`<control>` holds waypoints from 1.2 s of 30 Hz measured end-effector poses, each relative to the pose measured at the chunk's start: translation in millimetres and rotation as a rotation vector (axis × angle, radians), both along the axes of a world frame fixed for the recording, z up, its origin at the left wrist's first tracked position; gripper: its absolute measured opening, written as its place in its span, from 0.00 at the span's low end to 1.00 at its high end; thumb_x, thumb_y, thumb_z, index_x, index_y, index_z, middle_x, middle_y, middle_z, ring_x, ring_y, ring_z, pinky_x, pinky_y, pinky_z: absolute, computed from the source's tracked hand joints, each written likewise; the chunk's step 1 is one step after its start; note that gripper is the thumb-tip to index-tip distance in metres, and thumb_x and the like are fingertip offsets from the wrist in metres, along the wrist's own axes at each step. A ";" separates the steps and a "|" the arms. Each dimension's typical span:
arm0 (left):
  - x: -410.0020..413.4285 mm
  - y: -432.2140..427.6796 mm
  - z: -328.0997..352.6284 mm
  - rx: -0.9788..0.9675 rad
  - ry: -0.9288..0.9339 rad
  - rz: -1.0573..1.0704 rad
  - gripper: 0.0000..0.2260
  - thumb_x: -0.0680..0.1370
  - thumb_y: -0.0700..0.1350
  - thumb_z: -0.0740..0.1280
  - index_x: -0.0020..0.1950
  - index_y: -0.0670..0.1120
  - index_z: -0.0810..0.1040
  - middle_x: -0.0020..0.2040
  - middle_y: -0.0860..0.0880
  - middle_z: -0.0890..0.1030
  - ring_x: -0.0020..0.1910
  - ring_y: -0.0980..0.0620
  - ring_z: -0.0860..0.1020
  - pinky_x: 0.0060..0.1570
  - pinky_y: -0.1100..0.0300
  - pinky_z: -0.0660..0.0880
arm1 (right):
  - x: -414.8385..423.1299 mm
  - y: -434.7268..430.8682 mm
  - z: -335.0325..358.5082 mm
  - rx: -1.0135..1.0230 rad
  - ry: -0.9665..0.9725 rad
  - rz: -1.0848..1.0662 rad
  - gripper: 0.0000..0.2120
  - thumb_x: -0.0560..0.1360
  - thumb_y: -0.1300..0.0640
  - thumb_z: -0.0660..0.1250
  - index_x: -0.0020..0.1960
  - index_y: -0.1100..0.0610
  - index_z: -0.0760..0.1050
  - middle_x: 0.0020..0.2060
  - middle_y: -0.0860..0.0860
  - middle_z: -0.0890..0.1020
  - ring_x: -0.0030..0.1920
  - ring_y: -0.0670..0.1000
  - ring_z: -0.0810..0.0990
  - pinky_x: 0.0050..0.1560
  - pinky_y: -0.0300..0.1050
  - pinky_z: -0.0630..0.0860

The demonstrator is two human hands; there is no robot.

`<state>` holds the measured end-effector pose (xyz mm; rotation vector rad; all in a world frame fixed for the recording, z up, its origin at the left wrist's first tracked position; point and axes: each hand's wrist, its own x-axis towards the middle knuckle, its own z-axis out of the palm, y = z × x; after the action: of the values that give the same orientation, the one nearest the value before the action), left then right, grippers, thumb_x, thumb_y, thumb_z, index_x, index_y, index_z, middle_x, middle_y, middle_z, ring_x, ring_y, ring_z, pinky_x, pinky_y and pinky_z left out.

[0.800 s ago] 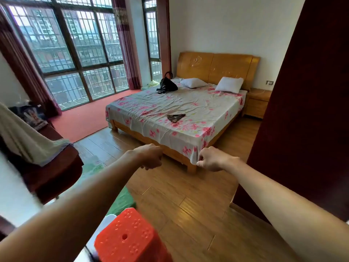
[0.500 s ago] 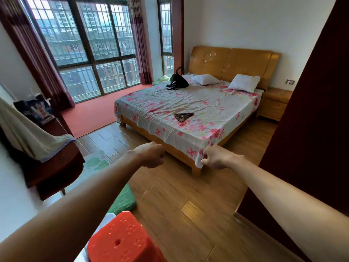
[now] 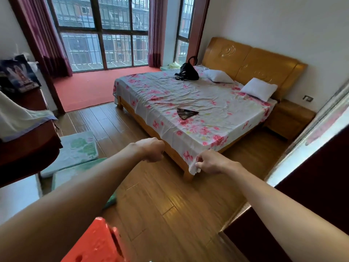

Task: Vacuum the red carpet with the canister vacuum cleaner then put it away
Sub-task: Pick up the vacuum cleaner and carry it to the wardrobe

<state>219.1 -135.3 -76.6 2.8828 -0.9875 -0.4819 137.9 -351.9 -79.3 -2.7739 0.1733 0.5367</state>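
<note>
In the bedroom, the bed [image 3: 198, 103] looms closer than a moment ago. Left hand [image 3: 151, 151] and right hand [image 3: 214, 164] stay outstretched, fists curled, empty. The red carpet [image 3: 88, 87] lies under the window [image 3: 102, 31].

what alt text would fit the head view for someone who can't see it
Two bare arms stretch forward, left hand and right hand curled and empty, toward a wooden bed with a pink-flowered sheet. A red carpet lies beyond it below tall windows; an orange plastic stool sits nearest the camera.
</note>
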 end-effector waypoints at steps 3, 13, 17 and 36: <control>51.6 -10.2 0.7 -0.036 0.003 0.027 0.16 0.81 0.40 0.63 0.35 0.52 0.68 0.39 0.48 0.79 0.41 0.50 0.84 0.42 0.57 0.83 | 62.1 -15.7 4.2 -0.037 0.006 -0.019 0.10 0.79 0.49 0.65 0.55 0.54 0.78 0.49 0.50 0.82 0.46 0.48 0.82 0.52 0.47 0.81; 205.0 -9.4 19.6 0.051 0.034 0.107 0.09 0.79 0.41 0.63 0.41 0.48 0.79 0.40 0.46 0.84 0.36 0.50 0.85 0.39 0.56 0.84 | 230.5 -29.7 30.4 -0.060 -0.079 0.020 0.14 0.80 0.54 0.63 0.37 0.57 0.72 0.32 0.53 0.72 0.33 0.51 0.68 0.34 0.46 0.65; 252.6 -20.5 21.4 0.060 0.029 0.124 0.07 0.80 0.40 0.63 0.43 0.46 0.78 0.39 0.46 0.83 0.35 0.50 0.84 0.37 0.58 0.83 | 287.0 -33.0 28.5 -0.032 -0.076 0.053 0.16 0.80 0.54 0.62 0.35 0.57 0.70 0.31 0.52 0.71 0.33 0.51 0.67 0.34 0.46 0.64; 541.9 -27.1 89.6 0.046 -0.008 0.461 0.10 0.82 0.45 0.63 0.54 0.44 0.82 0.48 0.45 0.84 0.43 0.48 0.84 0.43 0.55 0.81 | 670.2 -41.2 61.3 0.075 -0.124 0.437 0.12 0.80 0.51 0.64 0.38 0.52 0.74 0.41 0.48 0.80 0.37 0.48 0.76 0.34 0.40 0.69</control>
<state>761.0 -162.4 13.0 3.0121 -0.2905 -0.4568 808.0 -393.0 -18.0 -2.7622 -0.4806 0.4553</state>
